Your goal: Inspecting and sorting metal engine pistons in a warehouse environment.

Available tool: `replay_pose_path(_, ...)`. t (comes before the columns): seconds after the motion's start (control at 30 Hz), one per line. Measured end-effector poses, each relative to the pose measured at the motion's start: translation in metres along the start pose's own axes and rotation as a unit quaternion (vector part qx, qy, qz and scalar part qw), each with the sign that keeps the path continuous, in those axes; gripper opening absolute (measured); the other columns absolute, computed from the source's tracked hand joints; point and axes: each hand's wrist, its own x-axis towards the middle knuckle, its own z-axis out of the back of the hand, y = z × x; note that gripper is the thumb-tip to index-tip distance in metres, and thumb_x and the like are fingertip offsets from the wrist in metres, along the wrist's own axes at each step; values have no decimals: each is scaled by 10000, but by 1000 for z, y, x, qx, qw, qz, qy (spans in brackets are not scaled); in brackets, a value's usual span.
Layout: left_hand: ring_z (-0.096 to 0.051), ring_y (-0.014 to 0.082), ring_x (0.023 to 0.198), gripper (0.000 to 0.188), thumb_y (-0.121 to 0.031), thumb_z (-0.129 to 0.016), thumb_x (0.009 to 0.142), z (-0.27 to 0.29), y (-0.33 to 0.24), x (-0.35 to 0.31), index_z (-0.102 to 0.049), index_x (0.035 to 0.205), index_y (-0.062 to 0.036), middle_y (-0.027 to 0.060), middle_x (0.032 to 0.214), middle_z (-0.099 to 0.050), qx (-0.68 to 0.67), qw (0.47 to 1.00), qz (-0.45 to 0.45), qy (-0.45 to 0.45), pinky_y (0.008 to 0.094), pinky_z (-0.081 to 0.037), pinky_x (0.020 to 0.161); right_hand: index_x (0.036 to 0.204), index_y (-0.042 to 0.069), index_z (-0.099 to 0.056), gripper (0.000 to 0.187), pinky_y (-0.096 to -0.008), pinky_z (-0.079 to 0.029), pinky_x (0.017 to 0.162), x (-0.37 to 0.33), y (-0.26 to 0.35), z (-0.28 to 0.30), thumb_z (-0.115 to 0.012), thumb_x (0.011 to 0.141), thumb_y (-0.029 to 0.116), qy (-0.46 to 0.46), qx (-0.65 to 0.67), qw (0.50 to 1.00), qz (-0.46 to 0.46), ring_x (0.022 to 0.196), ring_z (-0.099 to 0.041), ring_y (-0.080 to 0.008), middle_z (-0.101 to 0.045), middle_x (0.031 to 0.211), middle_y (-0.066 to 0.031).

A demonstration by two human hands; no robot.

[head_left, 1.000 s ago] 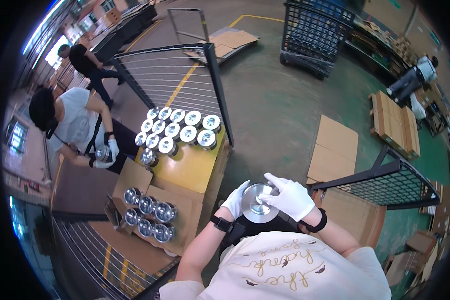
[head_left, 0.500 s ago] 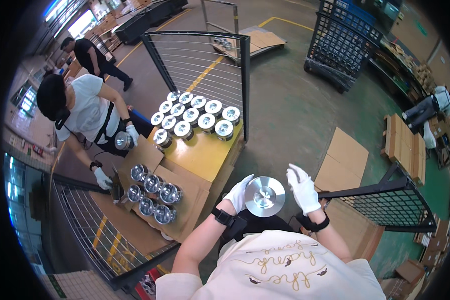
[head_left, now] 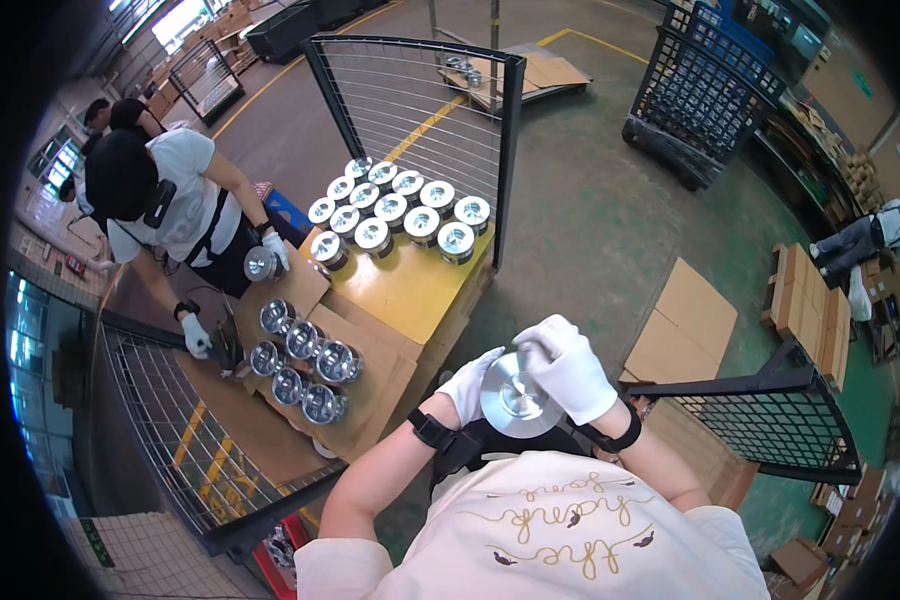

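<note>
In front of my body I hold a shiny metal piston (head_left: pixel 513 408), its round flat face turned up. My left hand (head_left: pixel 465 390), in a white glove, grips its left side. Over the upper right of the face lies my gloved right hand (head_left: pixel 568 370), fingers bent and pressed together against it near the rim; the fingertips are partly hidden. To the left, several pistons (head_left: pixel 391 208) stand in rows on a yellow board (head_left: pixel 395 305). Nearer, more pistons (head_left: pixel 303 340) lie on brown cardboard (head_left: pixel 375 395) with their hollow ends showing.
Across the cart a co-worker (head_left: pixel 175 190) in white gloves holds another piston (head_left: pixel 261 264). Black wire-mesh sides (head_left: pixel 410 110) fence the cart. At right are a mesh gate (head_left: pixel 780 410), a cardboard sheet (head_left: pixel 680 320) on the floor and a tall black crate stack (head_left: pixel 705 95).
My right hand, spread apart from the piston before, has moved left onto its face. The piston has shifted slightly left. The co-worker leans further forward, and the whole view has turned a little.
</note>
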Motion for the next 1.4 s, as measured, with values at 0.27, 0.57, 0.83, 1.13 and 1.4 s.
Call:
replay_pose_path(0.27, -581, 224, 1169, 860, -101, -810, 703, 4, 2, -24, -360, 1434, -53, 133, 1303, -570, 607, 779, -155, -38, 357, -477, 998, 911, 42, -651, 227, -304, -521, 690, -7, -20, 12, -546, 732, -51, 124, 180, 971, -96, 793, -632, -159, -617, 927, -68)
replay_pose_path(0.57, -588, 299, 1167, 871, -82, -795, 684, -26, -5, -43, -363, 1441, -56, 174, 1283, -585, 549, 835, -14, -38, 380, -472, 999, 820, 52, -586, 121, -206, -446, 639, -14, -30, -4, -703, 798, 29, 276, 359, 860, -235, 687, -535, -49, -594, 766, 16)
replay_pose_path(0.83, -599, 350, 1138, 663, -152, -745, 760, -3, 17, -29, -479, 1345, 12, 229, 1234, -606, 641, 763, -74, -41, 368, -503, 942, 751, 74, -531, 195, -192, -403, 531, -9, -22, -3, -721, 786, 47, 286, 308, 861, -287, 620, -513, -37, -561, 680, 24)
replay_pose_path(1.13, -580, 353, 1159, 651, -189, -718, 788, -2, 16, -28, -468, 1357, 6, 224, 1263, -588, 662, 745, -79, -27, 366, -486, 967, 764, 83, -516, 190, -199, -360, 530, -15, -30, -6, -703, 793, 62, 272, 329, 866, -260, 627, -453, -24, -504, 689, 50)
replay_pose_path(1.4, -594, 300, 1152, 675, -190, -771, 758, 5, 23, -24, -479, 1337, -5, 183, 1244, -606, 647, 758, -79, -27, 361, -469, 983, 774, 78, -523, 175, -207, -372, 557, -15, -28, -7, -696, 786, 60, 276, 308, 875, -251, 653, -457, -34, -500, 702, 46)
